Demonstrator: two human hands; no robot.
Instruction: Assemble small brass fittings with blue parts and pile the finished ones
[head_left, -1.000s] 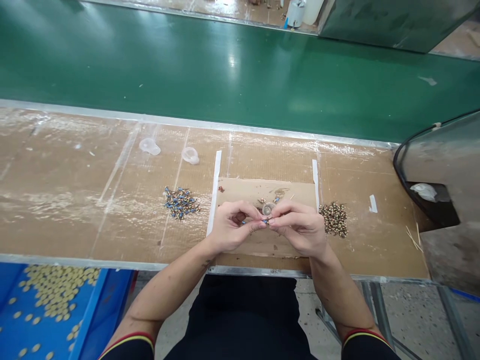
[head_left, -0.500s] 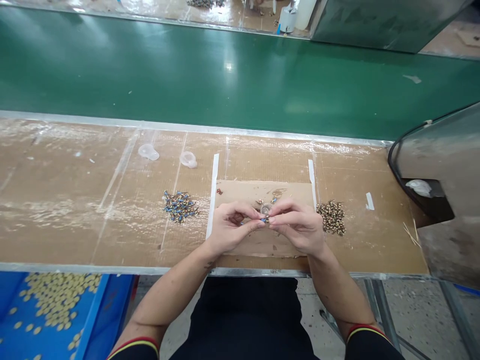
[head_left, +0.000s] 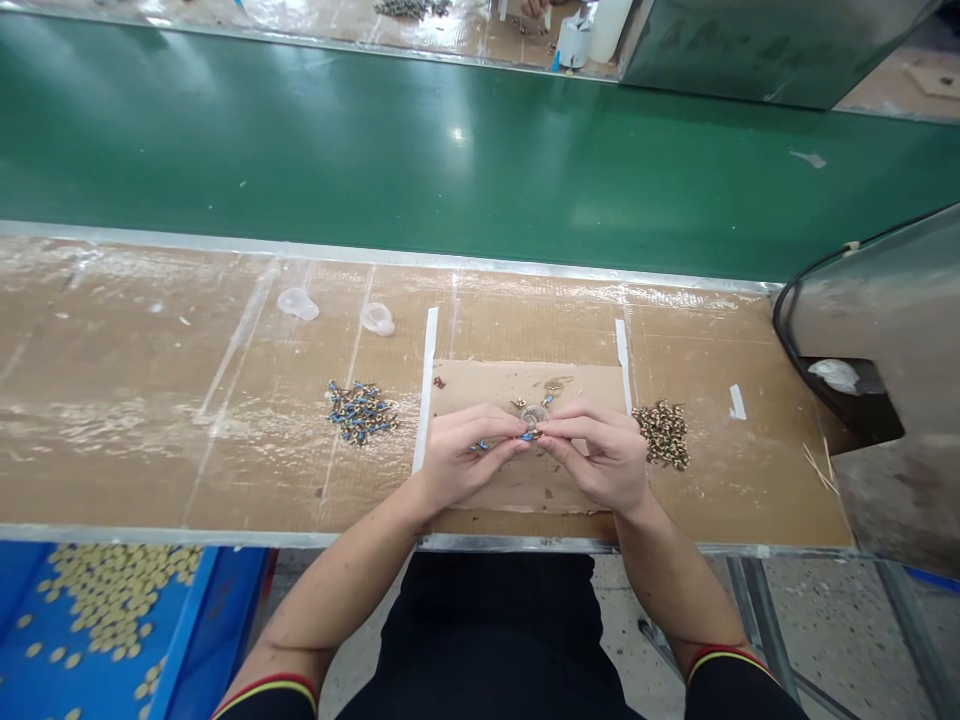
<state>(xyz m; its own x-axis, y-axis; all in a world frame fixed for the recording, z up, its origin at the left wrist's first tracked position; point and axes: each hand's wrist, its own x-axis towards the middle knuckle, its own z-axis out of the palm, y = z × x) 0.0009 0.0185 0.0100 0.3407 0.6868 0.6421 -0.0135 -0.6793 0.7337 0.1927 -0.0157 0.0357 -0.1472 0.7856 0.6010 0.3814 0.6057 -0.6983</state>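
Observation:
My left hand [head_left: 461, 450] pinches a small blue-and-brass part [head_left: 530, 436] between thumb and forefinger. My right hand [head_left: 600, 450] has its fingertips closed on the brass end of that part, touching it from the other side. Another small blue piece [head_left: 478, 446] shows by the curled fingers of my left hand. Just behind the fingertips is a small round clear dish [head_left: 534, 414], partly hidden. Both hands are over a cardboard sheet [head_left: 510, 495], where a loose blue-tipped part [head_left: 549, 398] and a brass bit [head_left: 519, 403] lie.
Blue-and-brass parts [head_left: 361, 412] are heaped at left, brass parts [head_left: 664, 436] at right. Two clear plastic pieces [head_left: 377, 319] lie behind. Beyond runs a green belt [head_left: 480, 170]; another person's hand [head_left: 534, 8] shows past it. A metal housing [head_left: 892, 330] stands right, a blue tray [head_left: 187, 640] lower left.
The fingers of my left hand have drawn closer together, and a blue piece now shows by them. Both hands stay in place. Scraps on the green belt have shifted left.

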